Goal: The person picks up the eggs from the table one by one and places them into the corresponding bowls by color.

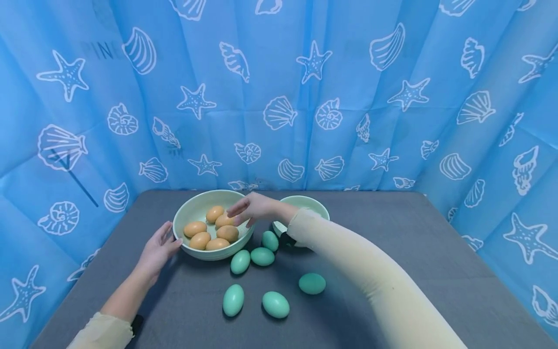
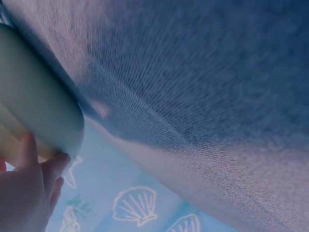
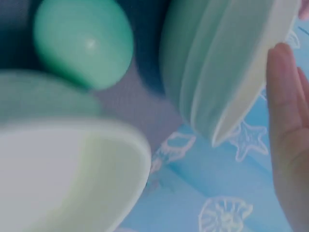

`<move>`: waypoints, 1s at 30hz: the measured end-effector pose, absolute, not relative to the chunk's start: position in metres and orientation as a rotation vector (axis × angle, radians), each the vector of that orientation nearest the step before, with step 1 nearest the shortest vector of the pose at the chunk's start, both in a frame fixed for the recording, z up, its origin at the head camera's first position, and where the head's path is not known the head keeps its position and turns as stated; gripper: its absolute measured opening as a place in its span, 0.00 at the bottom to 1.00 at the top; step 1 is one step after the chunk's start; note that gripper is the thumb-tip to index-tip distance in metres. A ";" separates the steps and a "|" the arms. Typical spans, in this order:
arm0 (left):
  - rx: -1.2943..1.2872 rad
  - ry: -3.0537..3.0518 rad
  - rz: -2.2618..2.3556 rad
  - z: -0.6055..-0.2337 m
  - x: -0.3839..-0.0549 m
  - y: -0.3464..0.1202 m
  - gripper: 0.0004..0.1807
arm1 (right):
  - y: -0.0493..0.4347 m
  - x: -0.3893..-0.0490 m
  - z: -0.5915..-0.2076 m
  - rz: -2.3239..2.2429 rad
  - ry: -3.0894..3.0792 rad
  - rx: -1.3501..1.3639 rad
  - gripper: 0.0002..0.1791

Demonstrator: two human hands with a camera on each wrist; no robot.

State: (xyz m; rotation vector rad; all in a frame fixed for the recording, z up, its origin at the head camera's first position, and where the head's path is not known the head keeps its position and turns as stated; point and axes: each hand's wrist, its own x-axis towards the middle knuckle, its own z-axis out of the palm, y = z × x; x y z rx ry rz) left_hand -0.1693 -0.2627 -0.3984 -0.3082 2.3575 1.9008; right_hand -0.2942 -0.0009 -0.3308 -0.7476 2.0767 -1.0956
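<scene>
A large pale green bowl (image 1: 244,242) holds several brown eggs (image 1: 194,229). My left hand (image 1: 158,249) is at its left side, thumb against the rim and fingers extended along the outside. The left wrist view shows that hand (image 2: 29,186) touching the bowl (image 2: 41,92) near its edge. Over the bowl's right part reaches my right hand (image 1: 257,207), its fingertips close above a brown egg (image 1: 224,221) and partly covering it. Nothing shows between its extended fingers. In the right wrist view a straight finger of this hand (image 3: 292,130) overlaps the bowl's rim (image 3: 236,111).
A smaller pale green bowl (image 1: 311,201) stands to the right, partly hidden by my right forearm. Several green eggs (image 1: 233,300) lie loose on the grey table (image 1: 187,310) in front of the bowls. A blue curtain (image 1: 279,140) with shell patterns hangs behind.
</scene>
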 end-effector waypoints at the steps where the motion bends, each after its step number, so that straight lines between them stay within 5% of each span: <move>1: -0.310 2.360 1.890 -0.398 -0.168 -0.262 0.41 | 0.005 -0.294 -0.328 -1.122 2.091 -0.730 0.22; 18: -0.317 2.436 1.807 -0.391 -0.133 -0.265 0.37 | 0.122 -0.289 -0.309 -1.309 2.326 -0.479 0.25; 30: -0.234 2.435 1.691 -0.395 -0.116 -0.238 0.30 | 0.170 -0.293 -0.340 -1.343 2.506 -0.302 0.30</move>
